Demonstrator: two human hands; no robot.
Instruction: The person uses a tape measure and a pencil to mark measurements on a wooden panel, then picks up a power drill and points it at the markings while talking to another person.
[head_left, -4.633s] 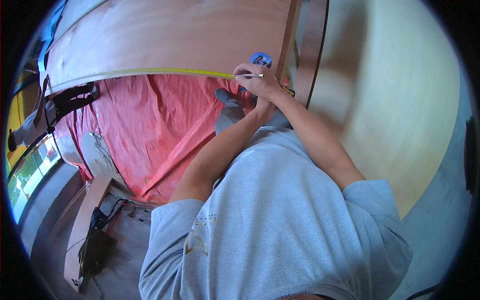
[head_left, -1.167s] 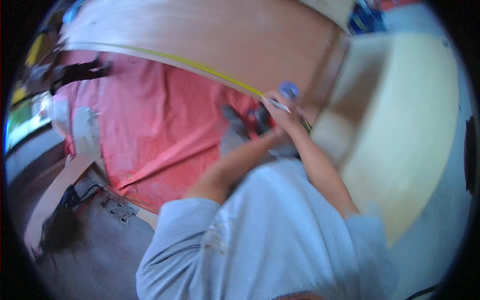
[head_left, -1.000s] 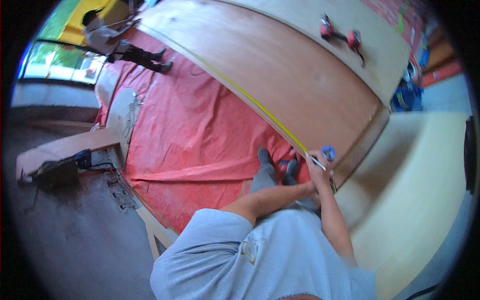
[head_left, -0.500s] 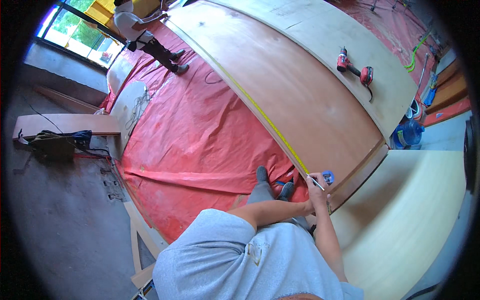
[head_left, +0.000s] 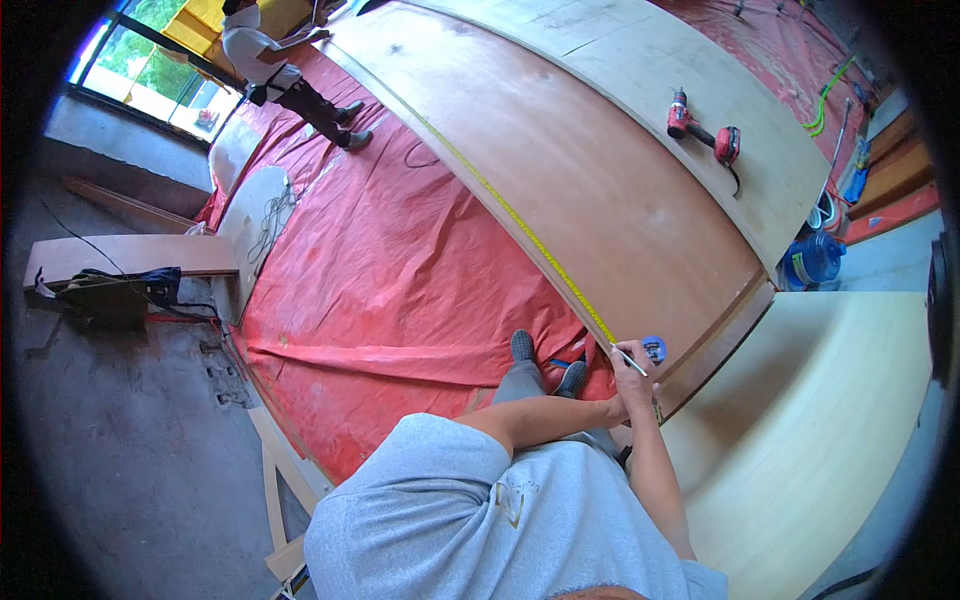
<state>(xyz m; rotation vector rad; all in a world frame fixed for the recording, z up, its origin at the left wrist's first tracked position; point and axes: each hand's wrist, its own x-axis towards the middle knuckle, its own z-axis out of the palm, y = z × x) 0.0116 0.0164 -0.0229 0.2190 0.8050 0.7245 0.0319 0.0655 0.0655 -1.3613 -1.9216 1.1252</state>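
A yellow tape measure blade [head_left: 530,233] stretches along the near long edge of a large reddish-brown plywood panel [head_left: 600,190]. Its round blue case [head_left: 654,349] rests on the panel near the corner, beside my right hand [head_left: 630,372]. That hand is closed around a slim white pencil [head_left: 634,361], its tip close to the blade at the panel edge. My left hand [head_left: 614,409] crosses over from the left and lies against my right wrist; its fingers are hidden behind the right hand, so what they hold does not show.
At the panel's far end stands another person [head_left: 262,55], hands at its edge. A red cordless drill [head_left: 704,131] lies on a pale panel [head_left: 620,60] behind. Red sheeting [head_left: 400,300] covers the floor by my feet. A blue water jug [head_left: 815,259] stands right, beyond another pale board [head_left: 830,400].
Both hands, the pencil and the tape keep nearly the same positions. The whole view has shifted only slightly.
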